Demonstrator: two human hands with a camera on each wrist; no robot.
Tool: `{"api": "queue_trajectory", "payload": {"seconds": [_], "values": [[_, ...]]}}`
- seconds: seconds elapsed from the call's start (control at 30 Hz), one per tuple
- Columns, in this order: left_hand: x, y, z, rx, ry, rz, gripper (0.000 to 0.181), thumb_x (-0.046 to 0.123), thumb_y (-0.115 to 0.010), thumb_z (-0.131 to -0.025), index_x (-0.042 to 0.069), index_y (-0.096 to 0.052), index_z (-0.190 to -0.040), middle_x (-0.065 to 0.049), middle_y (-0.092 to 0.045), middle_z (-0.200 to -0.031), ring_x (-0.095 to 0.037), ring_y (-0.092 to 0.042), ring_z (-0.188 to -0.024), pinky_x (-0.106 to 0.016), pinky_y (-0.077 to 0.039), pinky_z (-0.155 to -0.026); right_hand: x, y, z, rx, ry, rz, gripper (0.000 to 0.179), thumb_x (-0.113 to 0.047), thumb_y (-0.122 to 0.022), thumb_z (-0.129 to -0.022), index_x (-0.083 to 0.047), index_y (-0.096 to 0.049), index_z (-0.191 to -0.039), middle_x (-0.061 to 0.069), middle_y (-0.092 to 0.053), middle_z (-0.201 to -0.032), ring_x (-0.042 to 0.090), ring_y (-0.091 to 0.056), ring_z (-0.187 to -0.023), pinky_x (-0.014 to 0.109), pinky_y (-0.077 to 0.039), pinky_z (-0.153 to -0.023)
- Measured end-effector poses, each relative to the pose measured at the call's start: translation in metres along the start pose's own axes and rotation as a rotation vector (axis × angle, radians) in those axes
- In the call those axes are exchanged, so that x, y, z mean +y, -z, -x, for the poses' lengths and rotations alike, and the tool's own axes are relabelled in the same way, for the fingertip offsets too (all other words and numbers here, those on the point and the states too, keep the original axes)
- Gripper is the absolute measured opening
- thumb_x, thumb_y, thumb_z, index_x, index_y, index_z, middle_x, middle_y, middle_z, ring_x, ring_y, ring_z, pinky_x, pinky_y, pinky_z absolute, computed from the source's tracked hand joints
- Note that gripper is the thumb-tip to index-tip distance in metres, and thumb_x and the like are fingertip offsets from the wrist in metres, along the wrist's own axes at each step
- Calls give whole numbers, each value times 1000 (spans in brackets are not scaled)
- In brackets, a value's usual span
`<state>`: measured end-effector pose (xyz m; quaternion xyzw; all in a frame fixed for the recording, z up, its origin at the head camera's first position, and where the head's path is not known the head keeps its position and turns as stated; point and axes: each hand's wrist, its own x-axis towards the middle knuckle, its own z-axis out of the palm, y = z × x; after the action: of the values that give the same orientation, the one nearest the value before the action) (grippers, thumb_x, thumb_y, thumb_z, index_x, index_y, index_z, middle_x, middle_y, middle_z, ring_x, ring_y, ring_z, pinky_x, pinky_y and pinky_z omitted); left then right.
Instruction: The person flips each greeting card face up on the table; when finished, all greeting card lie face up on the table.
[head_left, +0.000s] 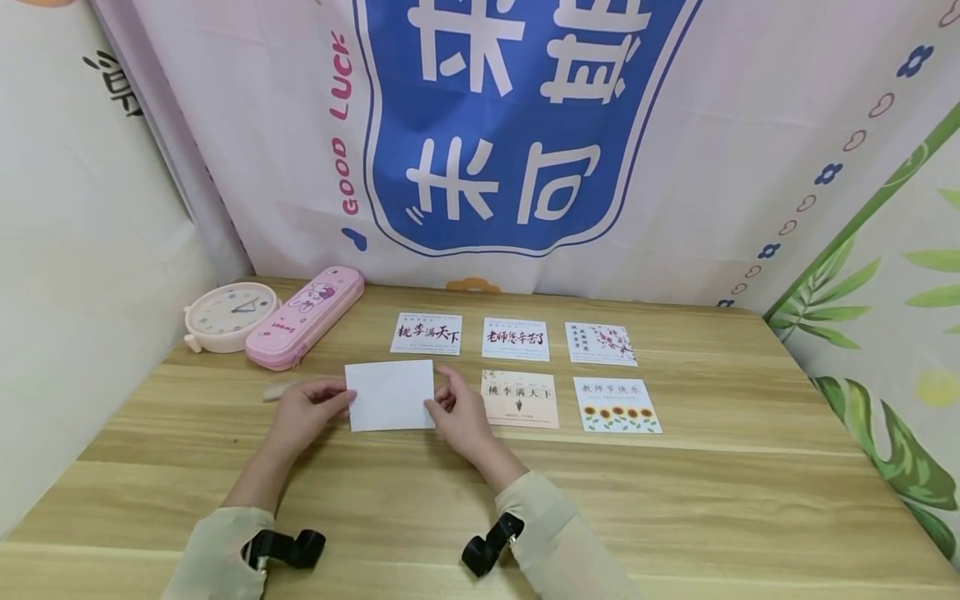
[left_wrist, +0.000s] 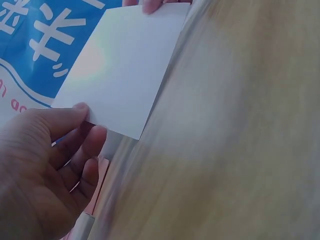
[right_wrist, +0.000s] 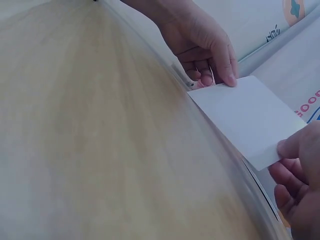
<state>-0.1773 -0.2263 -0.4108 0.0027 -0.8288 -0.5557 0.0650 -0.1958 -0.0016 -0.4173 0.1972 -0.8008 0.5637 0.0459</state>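
A blank white card (head_left: 390, 396) is held up above the table between both hands. My left hand (head_left: 306, 414) pinches its left edge, thumb on the near face and the fingers behind. On the opposite edge my right hand (head_left: 462, 417) pinches it the same way. The left wrist view shows the card's (left_wrist: 125, 65) plain face catching a bright glare; the right wrist view shows the card (right_wrist: 250, 117) tilted. Just right of my right hand lies a cream card (head_left: 520, 400) with printed characters. What is on the white card's far side is hidden.
Behind lie two cards with red writing (head_left: 427, 334) (head_left: 516, 340) and a blossom card (head_left: 602, 344). A sunflower card (head_left: 618, 406) is at right. A pink pencil case (head_left: 306, 318) and a round clock (head_left: 232, 317) stand at back left; a small pale object (head_left: 277, 390) is near my left hand.
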Motion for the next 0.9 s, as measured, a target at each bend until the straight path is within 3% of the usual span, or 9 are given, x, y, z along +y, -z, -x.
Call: {"api": "queue_trajectory", "payload": {"seconds": [0.13,0.3,0.4,0.53,0.7,0.9], "values": [[0,0,0,26,-26,-65,33,24,-63,-79,-5,-63,-94,-15,-62,-92,-5,-55,-78,-18,-45,-67,-1,-1,0,94,7,-40,12,0,-61,-75,1,-58,-87,3,-56,-73,11,-50,-65,22,-45,-61],[3,-2,1,51,-54,-45,31,22,-62,-80,-6,-63,-93,-15,-62,-93,-2,-53,-79,-16,-44,-66,2,-1,-1,192,4,-21,6,-3,-63,-75,0,-64,-80,3,-57,-75,10,-50,-66,20,-45,-61],[5,-3,1,56,-20,36,31,20,-62,-80,-9,-62,-93,-11,-62,-80,-5,-54,-67,-19,-45,-57,3,-1,-2,208,-3,-69,7,-4,-62,-76,2,-64,-80,5,-56,-69,10,-50,-61,20,-45,-56],[7,-2,2,11,10,214,31,15,-60,-82,-14,-57,-95,-5,-61,-69,-11,-57,-58,-29,-50,-56,2,-2,-4,155,-55,-269,10,-2,-57,-80,7,-62,-82,14,-59,-64,17,-57,-56,24,-49,-55],[5,0,2,-94,-42,397,24,6,-52,-86,-14,-55,-97,-7,-65,-80,-19,-62,-73,-34,-47,-70,3,-2,-5,104,-90,-446,18,-4,-50,-86,12,-58,-87,24,-61,-74,36,-59,-66,33,-50,-64],[5,1,3,-146,-46,531,24,6,-46,-89,-13,-56,-99,-7,-65,-88,-23,-61,-81,-30,-46,-75,2,0,-5,123,-251,-549,30,-19,-56,-84,9,-58,-93,15,-64,-83,29,-61,-76,33,-48,-71]]}}
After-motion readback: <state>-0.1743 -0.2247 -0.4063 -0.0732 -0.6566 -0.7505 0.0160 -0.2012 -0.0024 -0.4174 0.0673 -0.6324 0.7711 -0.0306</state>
